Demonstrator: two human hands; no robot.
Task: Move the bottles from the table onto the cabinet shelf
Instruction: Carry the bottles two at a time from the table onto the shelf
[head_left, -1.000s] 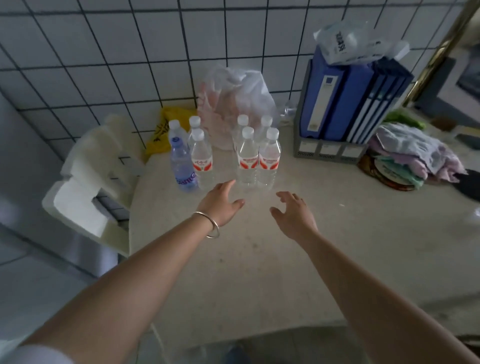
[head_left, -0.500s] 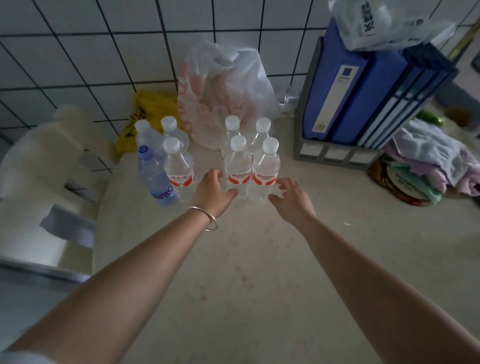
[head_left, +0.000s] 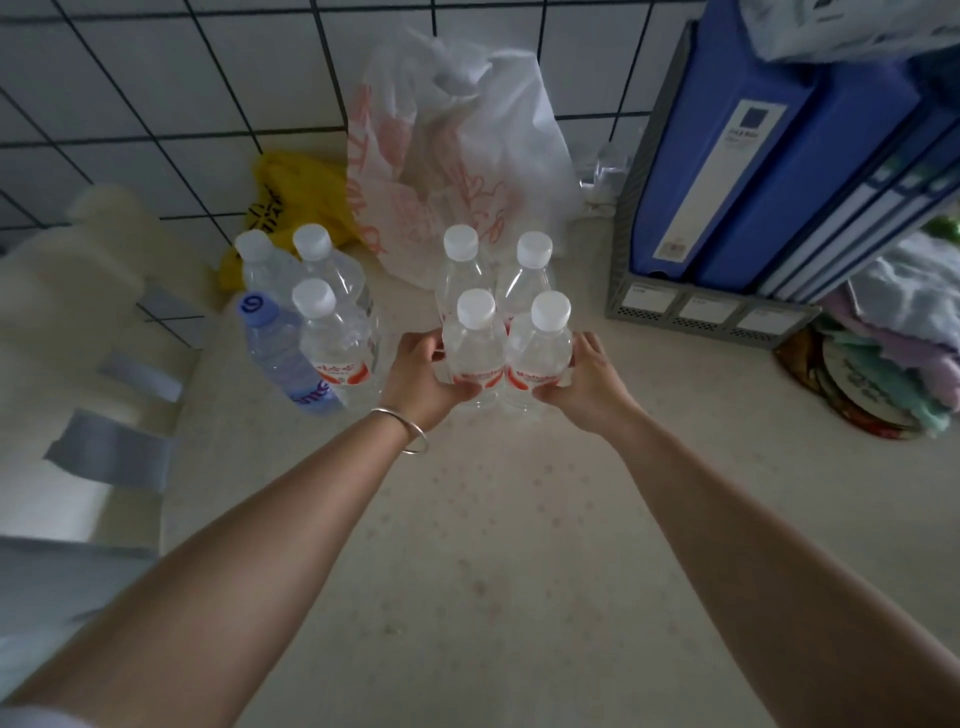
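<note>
Several clear water bottles with white caps stand on the pale table (head_left: 519, 545) near the tiled wall. My left hand (head_left: 421, 379) is wrapped around the front left bottle (head_left: 475, 348) of the right-hand group. My right hand (head_left: 584, 387) grips the front right bottle (head_left: 543, 353) beside it. Two more bottles (head_left: 462, 270) (head_left: 530, 275) stand just behind these. To the left is another group: a blue-capped, blue-tinted bottle (head_left: 275, 353), a red-labelled one (head_left: 332, 343) and two behind (head_left: 322, 260). The cabinet shelf is out of sight.
A white plastic bag (head_left: 467, 145) and a yellow bag (head_left: 291, 197) sit against the wall behind the bottles. Blue binders in a grey file rack (head_left: 769, 166) stand at right, with folded cloths (head_left: 898, 322) beside them. A pale plastic chair (head_left: 78, 322) is at the table's left edge.
Both hands reached forward from open, hovering positions and closed around the two front bottles of the right group. The view moved closer to the bottles.
</note>
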